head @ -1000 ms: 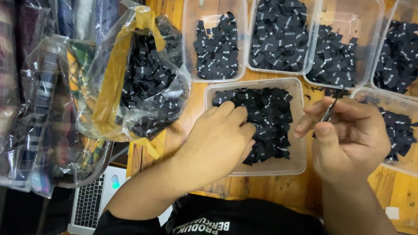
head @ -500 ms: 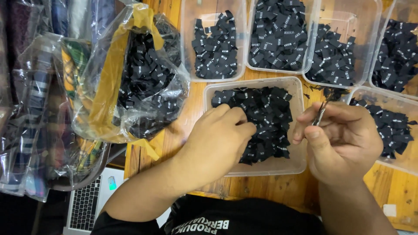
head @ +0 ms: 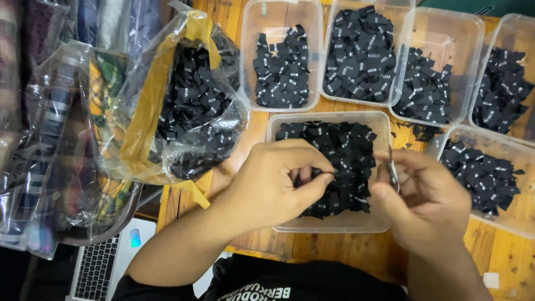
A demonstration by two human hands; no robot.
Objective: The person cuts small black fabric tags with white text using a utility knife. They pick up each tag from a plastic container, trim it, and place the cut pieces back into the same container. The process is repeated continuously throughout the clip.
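My left hand (head: 276,181) reaches into a clear plastic tub (head: 329,226) full of small black fabric labels (head: 345,153). Its thumb and fingers pinch one black label at the pile's left side. My right hand (head: 426,200) hovers over the tub's right edge and holds a slim pair of metal tweezers or snips (head: 392,170) upright between thumb and fingers. Which of the two tools it is cannot be made out.
Several more clear tubs of black labels line the wooden table: (head: 281,61), (head: 362,53), (head: 432,83), (head: 504,83), (head: 485,175). A clear bag with yellow trim (head: 184,106) holds more labels at left. Plastic-wrapped fabrics (head: 44,139) and a laptop keyboard (head: 97,270) lie at lower left.
My left hand has gone from lying flat on the labels to pinching one. My right hand, with its tool, has moved left toward the tub.
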